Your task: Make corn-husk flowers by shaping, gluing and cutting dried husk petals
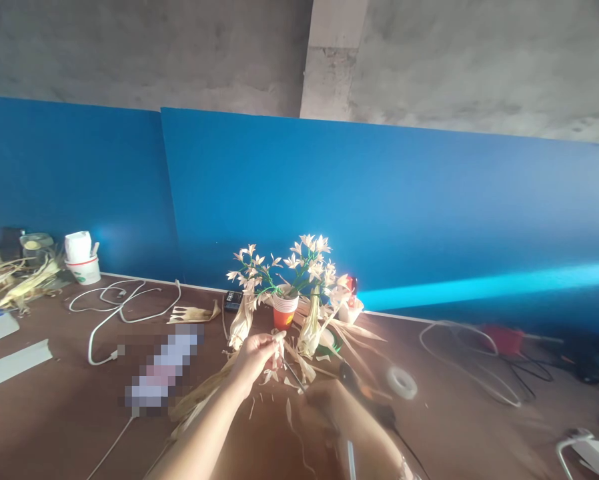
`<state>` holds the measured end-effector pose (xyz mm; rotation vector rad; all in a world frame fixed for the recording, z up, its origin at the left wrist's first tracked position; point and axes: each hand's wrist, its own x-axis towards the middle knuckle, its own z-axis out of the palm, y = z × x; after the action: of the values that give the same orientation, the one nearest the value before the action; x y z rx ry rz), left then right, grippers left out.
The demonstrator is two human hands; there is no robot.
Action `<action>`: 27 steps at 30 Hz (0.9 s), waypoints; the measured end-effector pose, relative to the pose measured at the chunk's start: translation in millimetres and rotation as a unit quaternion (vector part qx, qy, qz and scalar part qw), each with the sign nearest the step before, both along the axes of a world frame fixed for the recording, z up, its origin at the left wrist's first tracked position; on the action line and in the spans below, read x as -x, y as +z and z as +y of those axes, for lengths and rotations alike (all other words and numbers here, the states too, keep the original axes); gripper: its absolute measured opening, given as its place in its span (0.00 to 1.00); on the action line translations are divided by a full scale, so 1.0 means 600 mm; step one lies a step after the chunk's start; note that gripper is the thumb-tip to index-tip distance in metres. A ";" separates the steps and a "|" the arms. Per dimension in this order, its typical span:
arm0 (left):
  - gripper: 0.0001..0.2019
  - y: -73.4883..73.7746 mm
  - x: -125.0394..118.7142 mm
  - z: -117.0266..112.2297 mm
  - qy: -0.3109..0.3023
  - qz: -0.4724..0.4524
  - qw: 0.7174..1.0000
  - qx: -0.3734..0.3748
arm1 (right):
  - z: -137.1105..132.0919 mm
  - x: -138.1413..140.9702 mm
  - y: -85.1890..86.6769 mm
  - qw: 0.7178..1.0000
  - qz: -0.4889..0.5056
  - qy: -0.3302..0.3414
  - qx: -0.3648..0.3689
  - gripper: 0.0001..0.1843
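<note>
My left hand [257, 353] is closed in a pinch on a small pale corn-husk piece [278, 343], just in front of an orange paper cup [284, 310]. Green-stemmed husk flowers [312, 257] stand in that cup. On the right, my right hand [324, 403] is smeared by motion, its fingers curled around a thin dark metal tool [293, 375] that points at the husk piece. The tool's kind is not clear. Loose husk bundles [309, 333] lie around the cup, and a small cut husk flower [269, 377] is below my left fingers.
A roll of clear tape [402, 383] lies at right, near a dark tool with a cord [379, 410]. White cables [124, 307] curl at left beside a blurred-out rectangular item [164, 370]. A white cup [83, 267] stands before the blue partition [279, 180]. More husks [24, 283] are piled far left.
</note>
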<state>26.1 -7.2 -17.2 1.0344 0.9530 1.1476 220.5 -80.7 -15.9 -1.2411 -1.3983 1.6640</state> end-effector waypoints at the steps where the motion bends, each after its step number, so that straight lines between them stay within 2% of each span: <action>1: 0.17 0.002 0.001 0.000 0.017 0.002 1.000 -0.002 | 0.000 0.002 0.001 1.000 -0.004 -0.011 -0.006 0.12; 4: 0.18 0.009 -0.001 -0.004 0.068 0.012 0.997 -0.019 | 0.000 0.008 0.002 0.998 0.000 -0.055 -0.030 0.13; 6: 0.19 0.011 -0.008 -0.008 0.084 0.024 0.996 -0.030 | 0.002 0.015 0.001 0.992 0.020 -0.108 -0.058 0.17; 10: 0.17 0.007 -0.032 -0.022 0.082 0.078 0.990 -0.079 | 0.006 0.039 -0.003 0.965 0.071 -0.231 -0.101 0.24; 13: 0.16 0.000 -0.045 -0.031 0.063 0.114 0.987 -0.096 | 0.007 0.055 -0.003 0.952 0.081 -0.276 -0.102 0.28; 16: 0.17 -0.004 -0.050 -0.035 0.042 0.122 0.988 -0.080 | 0.007 0.061 0.000 0.950 0.086 -0.286 -0.092 0.30; 21: 0.16 -0.004 -0.047 -0.031 0.015 0.110 0.992 -0.057 | 0.010 0.054 -0.004 0.945 0.076 -0.304 -0.094 0.28; 23: 0.17 -0.004 -0.042 -0.025 0.023 0.091 0.994 -0.050 | 0.012 0.049 -0.011 0.947 0.068 -0.302 -0.089 0.27; 27: 0.19 0.000 -0.030 -0.016 0.077 0.060 0.994 -0.036 | 0.014 0.044 -0.021 0.953 0.019 -0.282 -0.107 0.20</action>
<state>43.8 -17.0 -17.0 1.1141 1.1095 1.2666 194.0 -72.4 -28.3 -1.3160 -1.0332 1.1069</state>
